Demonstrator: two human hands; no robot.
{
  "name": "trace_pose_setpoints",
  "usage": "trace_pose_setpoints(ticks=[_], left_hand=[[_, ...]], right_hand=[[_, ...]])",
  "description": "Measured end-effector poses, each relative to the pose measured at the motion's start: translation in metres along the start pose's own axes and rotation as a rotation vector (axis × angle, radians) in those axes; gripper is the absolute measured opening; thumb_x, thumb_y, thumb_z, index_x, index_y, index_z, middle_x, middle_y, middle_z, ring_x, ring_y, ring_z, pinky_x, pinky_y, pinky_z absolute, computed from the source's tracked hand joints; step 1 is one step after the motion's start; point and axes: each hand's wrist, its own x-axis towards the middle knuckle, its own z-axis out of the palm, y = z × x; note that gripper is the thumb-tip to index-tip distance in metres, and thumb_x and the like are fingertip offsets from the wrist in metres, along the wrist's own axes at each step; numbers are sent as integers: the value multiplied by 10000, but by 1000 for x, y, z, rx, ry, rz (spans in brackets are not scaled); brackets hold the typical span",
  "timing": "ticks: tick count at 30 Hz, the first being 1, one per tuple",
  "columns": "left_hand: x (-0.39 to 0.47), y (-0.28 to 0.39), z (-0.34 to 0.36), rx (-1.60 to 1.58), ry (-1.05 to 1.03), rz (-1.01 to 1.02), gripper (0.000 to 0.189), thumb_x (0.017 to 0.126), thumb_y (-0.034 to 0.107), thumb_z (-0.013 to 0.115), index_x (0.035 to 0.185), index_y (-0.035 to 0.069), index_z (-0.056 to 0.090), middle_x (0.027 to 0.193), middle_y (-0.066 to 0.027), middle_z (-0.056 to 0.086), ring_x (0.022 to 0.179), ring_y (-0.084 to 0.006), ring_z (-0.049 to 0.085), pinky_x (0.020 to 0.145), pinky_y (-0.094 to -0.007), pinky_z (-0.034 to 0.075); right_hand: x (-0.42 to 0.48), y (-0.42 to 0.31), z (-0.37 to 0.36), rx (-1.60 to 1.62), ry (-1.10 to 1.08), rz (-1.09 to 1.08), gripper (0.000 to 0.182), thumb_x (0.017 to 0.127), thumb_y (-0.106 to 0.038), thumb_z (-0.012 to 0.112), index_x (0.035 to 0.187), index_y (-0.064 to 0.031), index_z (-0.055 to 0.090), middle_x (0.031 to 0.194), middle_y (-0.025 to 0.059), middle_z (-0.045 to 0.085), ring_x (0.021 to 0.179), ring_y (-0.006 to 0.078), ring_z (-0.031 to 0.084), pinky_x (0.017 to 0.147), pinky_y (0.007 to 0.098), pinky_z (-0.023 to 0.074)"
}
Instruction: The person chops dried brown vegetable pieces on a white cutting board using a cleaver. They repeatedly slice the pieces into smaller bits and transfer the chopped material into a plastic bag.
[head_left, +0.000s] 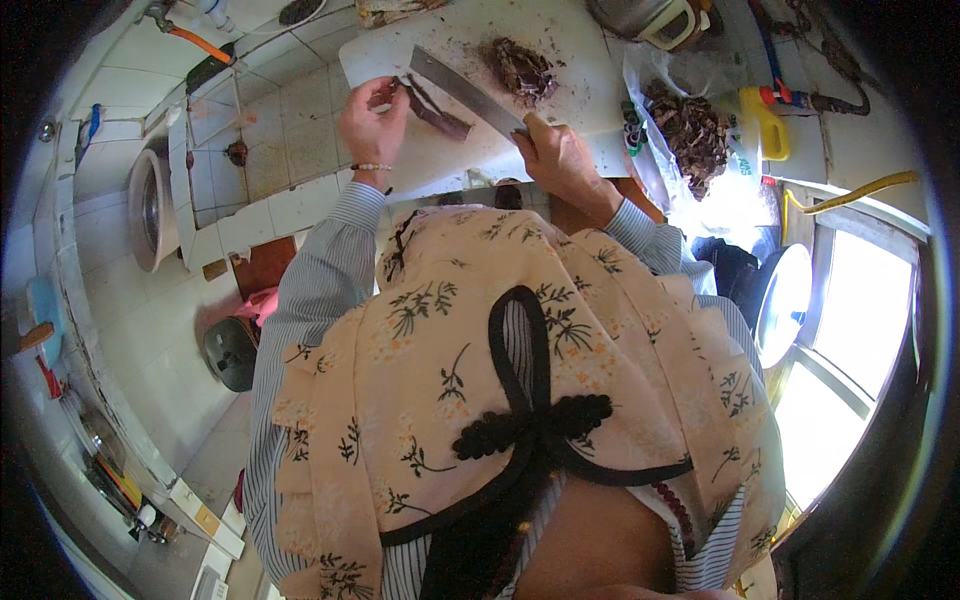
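Observation:
My left hand (373, 116), with a beaded bracelet at its wrist, pinches the upper end of a dark brown, dried leaf-like strip (439, 120). The strip slants down to the right over a white board (427, 165). In my right hand (564, 154) is the handle of a long knife. Its broad grey blade (466, 88) points up and left above the board, with its tip close to my left fingers. I cannot tell whether the blade touches the strip. Beyond the blade, a loose heap of dark brown dried pieces (523, 71) lies on the board among scattered crumbs.
Right of the board stands an open clear plastic bag (637, 79) of dried brown pieces (688, 139), beside a yellow container (772, 124). A pot (645, 19) sits at the back. To the left is a tiled sink (281, 139) with a drain. A window (862, 315) glares at right.

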Motion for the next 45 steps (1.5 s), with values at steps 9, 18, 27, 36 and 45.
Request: trace_pose_setpoints(ticks=[9,18,27,36,45], left_hand=[[-51,-20,2,8,-136,-200,352,775,173,707,1034,13,530,846,-113,649,704,-192,652,562,-307,517],[-62,-41,16,46,-261,-531,340,710,158,767,958,4,594,849,-90,676,741,-172,659,656,-312,529],[-28,49,11,57,-24,68,187,717,19,698,878,33,603,847,-88,649,704,-180,659,613,-276,534],[-28,72,24,292,-117,195,188,675,121,725,766,87,564,758,-66,583,568,-202,591,491,-338,468],[-25,71,38,177,-189,194,234,693,149,721,848,75,562,778,-81,595,643,-257,619,550,-352,498]], right_hand=[[7,-16,23,105,1,-5,196,865,-179,580,825,-14,481,552,229,534,539,434,555,487,491,430],[5,-6,15,103,61,-25,201,860,-172,591,818,-6,484,571,238,546,525,433,558,472,484,429],[0,-9,0,81,106,-16,169,870,-128,582,805,-15,475,564,215,546,498,392,560,441,449,418],[0,-27,-12,109,207,-148,195,882,-142,573,780,-30,449,533,195,508,478,386,530,419,445,393],[7,-3,11,48,174,64,176,869,-150,572,814,-24,463,583,226,554,527,421,556,461,487,422]])
